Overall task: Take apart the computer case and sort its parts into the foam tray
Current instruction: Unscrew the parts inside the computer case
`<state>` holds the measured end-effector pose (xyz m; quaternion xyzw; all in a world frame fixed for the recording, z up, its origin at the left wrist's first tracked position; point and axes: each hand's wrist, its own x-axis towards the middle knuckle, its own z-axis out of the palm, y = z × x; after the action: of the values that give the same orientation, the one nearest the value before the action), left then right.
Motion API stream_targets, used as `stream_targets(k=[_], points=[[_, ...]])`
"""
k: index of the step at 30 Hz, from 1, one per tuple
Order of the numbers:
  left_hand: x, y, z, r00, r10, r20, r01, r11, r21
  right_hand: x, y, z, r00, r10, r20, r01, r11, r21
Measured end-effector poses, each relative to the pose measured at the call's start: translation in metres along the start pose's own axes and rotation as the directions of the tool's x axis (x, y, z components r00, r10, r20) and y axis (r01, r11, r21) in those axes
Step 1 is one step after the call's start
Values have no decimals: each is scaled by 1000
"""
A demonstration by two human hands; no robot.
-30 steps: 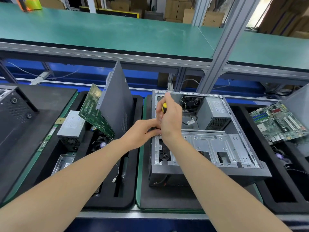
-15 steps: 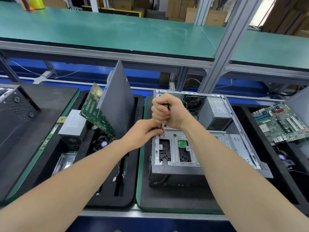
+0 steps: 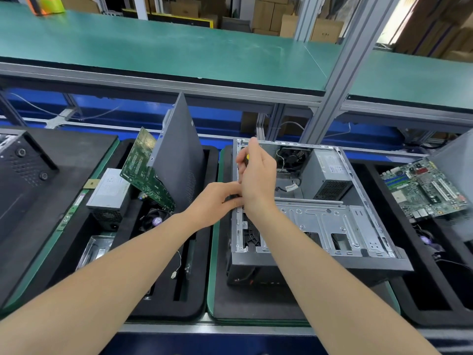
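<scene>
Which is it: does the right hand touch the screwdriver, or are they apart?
Touching. The head view shows the right hand curled round the screwdriver, whose yellow handle peeks out between the fingers.

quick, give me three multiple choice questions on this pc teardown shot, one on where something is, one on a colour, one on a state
1. Where in the open computer case does the power supply sit?
A. far right corner
B. near left corner
C. middle of the near edge

2. What colour shows on the screwdriver handle?
A. red
B. yellow
C. blue

3. What is the right hand doing?
A. lying flat and open
B. curled into an empty fist
C. gripping the screwdriver

Answers:
1 A, the grey box stands against the case's far and right walls.
2 B, a yellow patch shows between the fingers.
3 C, its fingers curl round the handle over the case's left edge.
</scene>
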<state>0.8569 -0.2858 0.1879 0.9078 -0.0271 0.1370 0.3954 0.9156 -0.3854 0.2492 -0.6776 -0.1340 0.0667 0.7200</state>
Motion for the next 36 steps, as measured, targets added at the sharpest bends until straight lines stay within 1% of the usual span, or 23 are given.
stream_targets(k=[2, 3, 6, 8, 10, 12, 14, 16, 18, 21, 23, 24, 25, 27, 29, 30, 31, 33, 36], points=[[-1, -1, 0, 1000, 4, 21, -4, 1000, 4, 0, 0, 2, 1000, -14, 1, 14, 999, 38], [-1, -1, 0, 1000, 8, 23, -8, 1000, 3, 1, 0, 0, 1000, -10, 27, 8, 998, 66], [0, -7, 2, 999, -4, 49, 5, 1000, -21, 8, -1, -8, 985, 25, 173, -50, 989, 139], [0, -8, 2, 998, -16, 55, 16, 1000, -4, 16, -2, -15, 950, 66, 305, -120, 980, 161], [0, -7, 3, 998, -15, 54, 15, 1000, 6, 24, -3, -21, 886, 97, 454, -184, 971, 152], [1, -8, 3, 999, -12, 43, 12, 1000, -4, 33, -5, -26, 800, 116, 588, -230, 965, 123], [2, -8, 3, 999, -13, 41, 13, 1000, -18, 41, -6, -30, 708, 147, 690, -278, 957, 82], [2, -7, 3, 999, -14, 46, 15, 1000, -26, 48, -6, -31, 625, 174, 761, -321, 946, 47], [2, -8, 2, 999, -13, 46, 14, 1000, -27, 53, -6, -30, 562, 180, 807, -347, 937, 32], [2, -8, 1, 999, -12, 37, 13, 1000, -25, 55, -5, -30, 516, 161, 841, -360, 932, 43], [2, -8, 1, 999, -20, 36, 21, 1000, -23, 54, -5, -31, 533, 135, 835, -346, 936, 69], [3, -8, 0, 999, -26, 35, 26, 999, -22, 53, -4, -32, 564, 121, 817, -326, 942, 85], [3, -8, 0, 999, -28, 36, 29, 999, -19, 50, -4, -32, 612, 114, 783, -300, 949, 97], [3, -8, 0, 999, -19, 43, 20, 1000, -12, 41, -4, -30, 754, 140, 642, -253, 963, 87], [4, -11, 1, 999, 11, 45, -10, 1000, -15, 30, -6, -26, 888, 177, 425, -210, 977, 32], [4, -13, 2, 998, 33, 44, -33, 999, -16, 23, -7, -24, 932, 179, 315, -195, 981, 21], [5, -15, 3, 998, 54, 45, -54, 998, -16, 18, -7, -21, 962, 170, 214, -183, 982, 40], [6, -17, 4, 996, 83, 39, -82, 996, -19, 8, -6, -14, 989, 137, 61, -142, 987, 76], [4, -14, 4, 991, 133, -20, -133, 991, 9, -4, -2, 0, 997, 52, -64, -52, 999, 4]])
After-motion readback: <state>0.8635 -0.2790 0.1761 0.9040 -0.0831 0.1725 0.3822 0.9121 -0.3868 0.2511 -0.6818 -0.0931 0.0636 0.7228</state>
